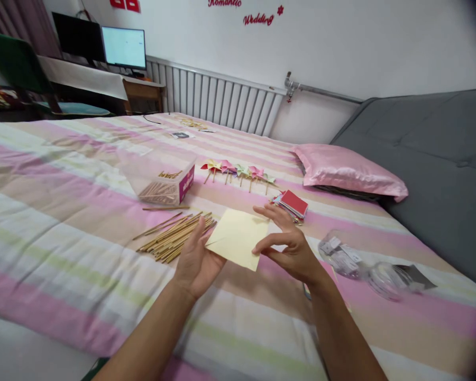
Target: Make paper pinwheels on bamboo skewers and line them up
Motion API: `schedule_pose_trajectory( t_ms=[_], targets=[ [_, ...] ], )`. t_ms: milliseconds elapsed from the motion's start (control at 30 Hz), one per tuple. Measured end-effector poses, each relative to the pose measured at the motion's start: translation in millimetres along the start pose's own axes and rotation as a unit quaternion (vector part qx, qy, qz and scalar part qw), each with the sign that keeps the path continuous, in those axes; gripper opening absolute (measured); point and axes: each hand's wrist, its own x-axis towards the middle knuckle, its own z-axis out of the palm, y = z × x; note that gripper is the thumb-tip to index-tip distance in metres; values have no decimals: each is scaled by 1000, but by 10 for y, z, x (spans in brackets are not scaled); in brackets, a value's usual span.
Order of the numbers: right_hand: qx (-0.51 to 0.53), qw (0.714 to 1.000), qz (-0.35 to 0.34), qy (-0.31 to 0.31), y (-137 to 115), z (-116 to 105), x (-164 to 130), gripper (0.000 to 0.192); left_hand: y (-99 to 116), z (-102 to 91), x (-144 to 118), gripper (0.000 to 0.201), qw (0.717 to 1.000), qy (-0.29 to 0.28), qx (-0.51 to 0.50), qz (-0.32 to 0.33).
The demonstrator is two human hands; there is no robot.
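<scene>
A square sheet of pale yellow paper [238, 238] is held up over the bed between both hands. A short dark line, perhaps a slit, runs inward from its left corner. My left hand [198, 264] grips that left side, with the thumb up and the other fingers beneath the sheet. At the right edge, my right hand [287, 246] pinches the paper between thumb and index finger, its other fingers raised. Just beyond my left hand lies a loose pile of thin wooden sticks [170, 238]. Past my right hand is a stack of coloured paper [293, 203], red on top.
Several paper pinwheels [240, 170] on sticks lie in a row farther back. A clear plastic box [161, 190] with sticks inside stands at left. Clear round containers [386, 280] lie at right, and a pink pillow [349, 172] rests by the grey headboard [428, 153].
</scene>
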Motion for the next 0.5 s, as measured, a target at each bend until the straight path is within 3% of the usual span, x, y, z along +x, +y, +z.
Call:
schedule_pose_trajectory(
  t_ms=[133,500],
  targets=[
    [3,1000,-2,-20,2,17,-3,14,-37,-8,6,38,997,38,47,39],
    [123,991,51,20,22,-19,-14,13,-27,-59,24,29,996,8,75,46]
  ],
)
